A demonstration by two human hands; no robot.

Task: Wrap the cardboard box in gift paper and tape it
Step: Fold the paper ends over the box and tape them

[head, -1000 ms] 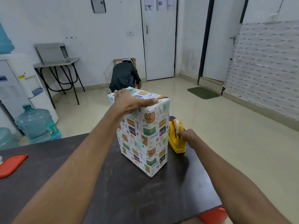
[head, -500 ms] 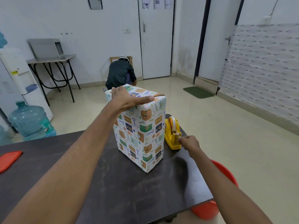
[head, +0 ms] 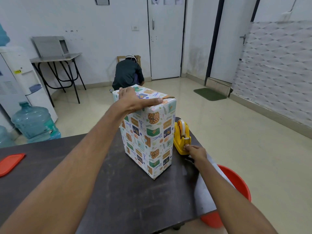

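From the head view, the wrapped cardboard box (head: 148,132) stands upright on the dark surface (head: 118,200), covered in patterned gift paper. The left hand (head: 135,100) lies flat on the box's top face, fingers spread and thumb stretched along the near top edge; its grip is open, pressing rather than clasping. Just past the thumb tip, at the top right corner, a brown strip of bare cardboard shows where the paper does not close. The right hand (head: 195,152) is low at the box's right side, fingertips pinched at the front of the yellow tape dispenser (head: 182,139), which stands just beside the box near the surface's right edge. The pinch looks closed, probably on the tape end, though the tape itself is too faint to make out.
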